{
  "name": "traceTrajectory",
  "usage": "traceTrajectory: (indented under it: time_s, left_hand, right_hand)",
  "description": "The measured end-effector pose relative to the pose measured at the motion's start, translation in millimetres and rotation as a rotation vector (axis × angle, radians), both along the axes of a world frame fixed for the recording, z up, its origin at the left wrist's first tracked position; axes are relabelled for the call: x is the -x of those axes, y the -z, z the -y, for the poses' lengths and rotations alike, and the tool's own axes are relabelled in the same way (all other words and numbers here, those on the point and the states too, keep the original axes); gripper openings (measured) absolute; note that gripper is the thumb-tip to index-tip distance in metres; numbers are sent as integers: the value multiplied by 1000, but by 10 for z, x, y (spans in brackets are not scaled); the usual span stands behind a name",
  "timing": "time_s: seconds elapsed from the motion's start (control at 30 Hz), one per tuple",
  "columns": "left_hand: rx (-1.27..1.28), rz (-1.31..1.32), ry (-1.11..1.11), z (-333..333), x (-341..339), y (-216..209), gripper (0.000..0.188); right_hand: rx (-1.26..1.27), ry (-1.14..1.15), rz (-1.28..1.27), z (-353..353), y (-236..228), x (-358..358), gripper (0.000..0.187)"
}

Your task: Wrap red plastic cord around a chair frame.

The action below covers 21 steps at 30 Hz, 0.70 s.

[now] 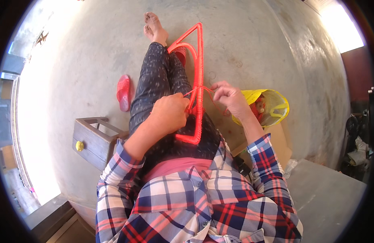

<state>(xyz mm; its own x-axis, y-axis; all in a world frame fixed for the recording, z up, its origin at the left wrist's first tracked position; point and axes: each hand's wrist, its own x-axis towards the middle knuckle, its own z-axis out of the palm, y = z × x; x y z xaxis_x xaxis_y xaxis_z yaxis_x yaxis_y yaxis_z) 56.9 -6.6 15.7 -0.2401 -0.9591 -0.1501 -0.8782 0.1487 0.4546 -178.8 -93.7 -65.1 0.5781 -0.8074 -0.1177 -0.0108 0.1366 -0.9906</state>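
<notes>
A long orange-red frame (200, 60), its long bar wrapped in ridged cord, lies lengthwise across my lap and legs. A thin red cord (206, 88) crosses the bar near its middle, stretched between my hands. On the left side of the bar, my left hand (169, 113) is closed with its fingertips on one part of the cord; its palm side is hidden. To the right of the bar, my right hand (231, 100) pinches the other part with thumb and finger. Loose cord (225, 111) hangs below the right hand.
At the right stands an open yellow bag (285, 108) with red stuff inside, a cardboard piece (280, 141) close by. A red slipper (123, 92) lies on the concrete floor to the left. A small wooden stool (92, 139) with a yellow lump on it stands nearer.
</notes>
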Motion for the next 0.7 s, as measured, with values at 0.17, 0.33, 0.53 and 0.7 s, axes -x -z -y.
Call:
traceTrajectory:
  time_s: [0.17, 0.33, 0.53, 0.7]
  left_hand:
    - [-42, 21, 26, -29, 62, 23, 13]
    - [-29, -8, -9, -17, 101, 13, 13]
    - [30, -25, -8, -10, 33, 7, 10]
    - [23, -48, -77, 24, 204, 1, 8]
  right_hand:
    - [72, -35, -272, -64, 14, -161, 21]
    - [-410, -129, -23, -129, -284, -204, 16]
    - [-184, 14, -306, -21, -57, -80, 22]
    - [-294, -191, -33, -241, -147, -271, 26]
